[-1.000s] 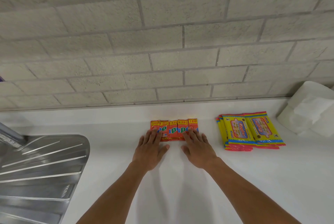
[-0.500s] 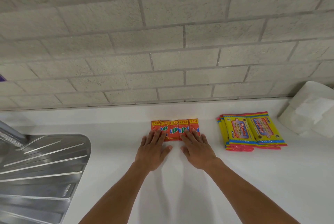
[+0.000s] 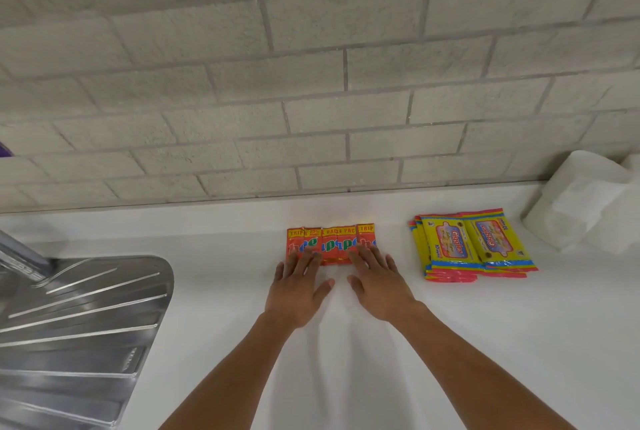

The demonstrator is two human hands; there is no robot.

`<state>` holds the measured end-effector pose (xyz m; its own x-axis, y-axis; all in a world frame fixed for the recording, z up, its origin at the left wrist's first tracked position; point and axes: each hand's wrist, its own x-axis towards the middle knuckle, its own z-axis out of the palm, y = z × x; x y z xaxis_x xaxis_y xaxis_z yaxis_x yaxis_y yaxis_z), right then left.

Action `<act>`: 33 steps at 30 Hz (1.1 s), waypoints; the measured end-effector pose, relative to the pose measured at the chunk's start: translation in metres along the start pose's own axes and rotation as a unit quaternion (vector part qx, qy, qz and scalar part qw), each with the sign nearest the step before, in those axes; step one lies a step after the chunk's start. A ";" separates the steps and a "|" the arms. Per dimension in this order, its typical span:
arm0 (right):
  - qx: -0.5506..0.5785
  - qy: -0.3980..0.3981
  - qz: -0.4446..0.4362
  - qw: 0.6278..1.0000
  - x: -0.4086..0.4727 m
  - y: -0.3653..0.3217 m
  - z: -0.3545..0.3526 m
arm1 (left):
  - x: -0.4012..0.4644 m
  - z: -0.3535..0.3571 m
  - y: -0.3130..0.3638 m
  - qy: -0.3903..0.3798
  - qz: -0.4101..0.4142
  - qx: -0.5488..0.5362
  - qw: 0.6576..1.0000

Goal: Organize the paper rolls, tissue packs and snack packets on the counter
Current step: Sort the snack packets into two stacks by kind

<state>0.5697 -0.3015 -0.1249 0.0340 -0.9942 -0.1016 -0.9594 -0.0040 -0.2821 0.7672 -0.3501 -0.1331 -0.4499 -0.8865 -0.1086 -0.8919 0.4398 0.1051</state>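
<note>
**Both hands flat on the snack row, mid-counter**

I see the white counter (image 3: 450, 343) running along a grey brick wall (image 3: 311, 83). A row of orange snack packets (image 3: 330, 242) lies side by side, edges touching or overlapping, at the middle of the counter, a little out from the wall.

My left hand (image 3: 298, 287) lies palm down, fingers straight and slightly spread, fingertips resting on the near edge of the left packets. My right hand (image 3: 379, 285) mirrors it, fingers straight and spread, tips on the near edge of the right packets. Neither hand curls round or pinches anything; both press flat. The thumbs point toward each other with a gap of bare counter between them.

To the right, apart from the snack row, sit the yellow tissue packs (image 3: 471, 244) in a low overlapping stack, two faces showing on top. Further right, against the wall at the frame edge, white paper rolls (image 3: 585, 201) are bunched together; I cannot count them.

At the left, a steel sink drainboard (image 3: 79, 325) with raised ribs is set into the counter.
</note>
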 end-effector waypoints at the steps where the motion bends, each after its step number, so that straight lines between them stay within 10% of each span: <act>1: 0.007 0.004 0.001 1.000 -0.003 0.000 -0.001 | -0.002 -0.001 0.003 0.002 -0.002 -0.001 1.000; 22: 0.176 0.178 0.082 0.965 -0.129 0.082 -0.068 | -0.044 -0.052 0.139 0.073 0.062 -0.154 0.983; 33: 0.187 0.122 0.142 0.964 -0.145 0.182 -0.094 | -0.016 -0.044 0.222 0.017 0.017 -0.186 0.982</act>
<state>0.3642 -0.1684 -0.0722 -0.3259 -0.9454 -0.0105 -0.7505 0.2654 -0.6053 0.5783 -0.2443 -0.0647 -0.4721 -0.8791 -0.0656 -0.7951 0.3925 0.4622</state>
